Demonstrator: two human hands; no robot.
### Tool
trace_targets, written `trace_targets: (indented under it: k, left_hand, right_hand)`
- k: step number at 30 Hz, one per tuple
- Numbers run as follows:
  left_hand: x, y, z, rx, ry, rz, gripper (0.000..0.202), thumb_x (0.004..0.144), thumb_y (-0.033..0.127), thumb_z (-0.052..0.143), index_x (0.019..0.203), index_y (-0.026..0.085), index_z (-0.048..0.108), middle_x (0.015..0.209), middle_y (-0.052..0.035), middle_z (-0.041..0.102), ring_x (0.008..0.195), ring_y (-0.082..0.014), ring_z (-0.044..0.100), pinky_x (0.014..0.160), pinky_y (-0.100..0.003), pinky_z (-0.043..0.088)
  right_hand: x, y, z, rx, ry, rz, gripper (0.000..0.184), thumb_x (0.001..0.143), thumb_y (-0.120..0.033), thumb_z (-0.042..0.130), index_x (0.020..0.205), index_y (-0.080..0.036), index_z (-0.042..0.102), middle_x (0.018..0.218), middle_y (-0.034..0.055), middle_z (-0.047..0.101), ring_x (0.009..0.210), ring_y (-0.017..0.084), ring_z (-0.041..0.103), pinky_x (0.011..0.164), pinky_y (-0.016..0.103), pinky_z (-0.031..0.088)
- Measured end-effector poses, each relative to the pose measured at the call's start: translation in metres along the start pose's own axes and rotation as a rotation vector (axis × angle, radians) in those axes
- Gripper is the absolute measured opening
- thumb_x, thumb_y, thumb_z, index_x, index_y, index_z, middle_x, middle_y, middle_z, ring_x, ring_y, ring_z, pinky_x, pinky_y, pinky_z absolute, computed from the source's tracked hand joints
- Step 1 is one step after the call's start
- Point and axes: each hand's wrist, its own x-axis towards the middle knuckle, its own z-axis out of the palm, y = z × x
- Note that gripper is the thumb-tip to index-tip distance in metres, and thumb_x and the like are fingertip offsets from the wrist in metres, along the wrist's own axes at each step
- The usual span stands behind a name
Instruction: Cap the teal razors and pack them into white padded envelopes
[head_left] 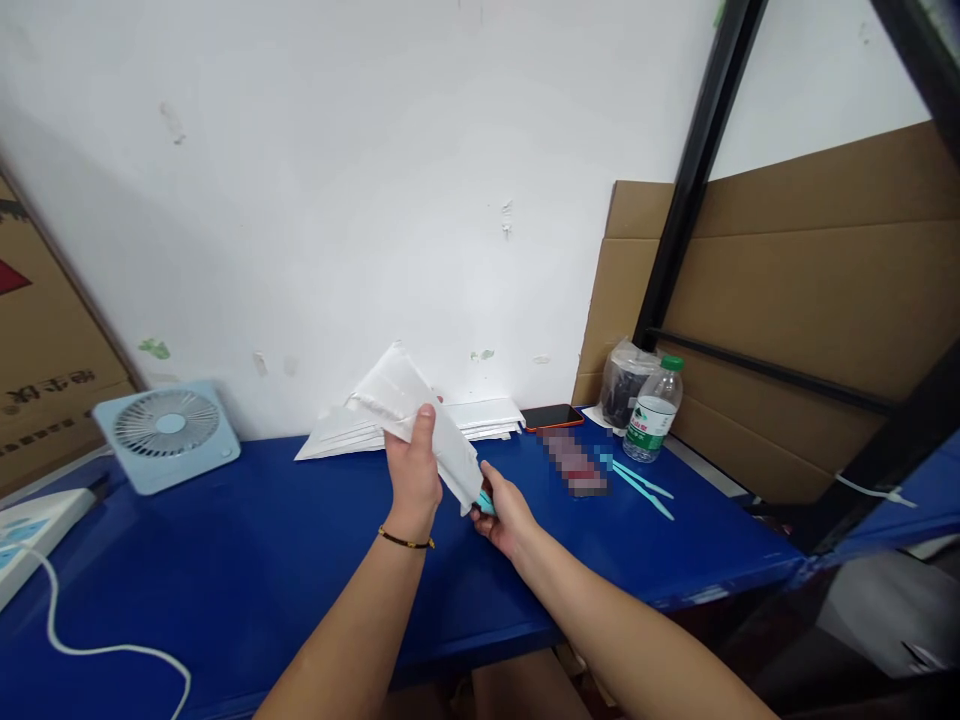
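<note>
A white paper envelope (401,390) slants above the table, gripped by my left hand (414,475) with its thumb on top. At the envelope's lower right end, my right hand (508,512) has its fingers closed around a light-blue object (486,502). Most of that object is hidden by the fingers and the paper, and I cannot tell how much of it lies inside the envelope. Behind the hands, a stack of white envelopes (491,415) lies against the wall. Thin light-blue sticks (641,482) rest on the table to the right.
The blue table (300,540) meets a white wall. A small fan (169,430) and a white power strip (45,530) with a cable are on the left. To the right are a phone (553,417), a water bottle (652,415), a wrapped dark object (624,385) and a black frame post (686,190).
</note>
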Motion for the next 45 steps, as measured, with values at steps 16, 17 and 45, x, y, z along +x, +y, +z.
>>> trace_targets:
  k: [16,17,45]
  left_hand:
    - [0.036,-0.043,-0.058,0.016,0.393,0.065,0.036,0.076,0.033,0.06,0.109,0.017,0.056,0.111,-0.0074,0.059,0.103,-0.0173,0.056,0.092,-0.031,0.043]
    - [0.036,-0.04,-0.059,0.06,0.37,0.083,0.036,0.075,0.033,0.061,0.108,0.017,0.056,0.111,-0.0076,0.06,0.102,-0.0174,0.056,0.092,-0.03,0.043]
    - [0.114,0.017,-0.068,0.28,0.341,0.376,0.038,0.074,0.033,0.058,0.105,0.012,0.052,0.108,-0.0091,0.059,0.098,-0.0172,0.057,0.088,-0.03,0.046]
  right_hand:
    - [0.052,-0.023,-0.025,-1.111,0.2,-0.768,0.035,0.081,-0.044,0.046,0.058,-0.018,0.052,0.063,0.0013,0.05,0.07,0.016,0.047,0.064,0.026,0.033]
    - [0.052,-0.022,-0.026,-1.21,0.222,-0.802,0.033,0.082,-0.043,0.045,0.062,-0.018,0.055,0.069,0.0027,0.053,0.075,0.017,0.047,0.068,0.027,0.032]
    - [0.055,-0.012,-0.032,-1.519,0.157,-0.874,0.02,0.082,-0.036,0.049,0.096,-0.029,0.062,0.098,0.0032,0.056,0.098,0.021,0.044,0.084,0.036,0.031]
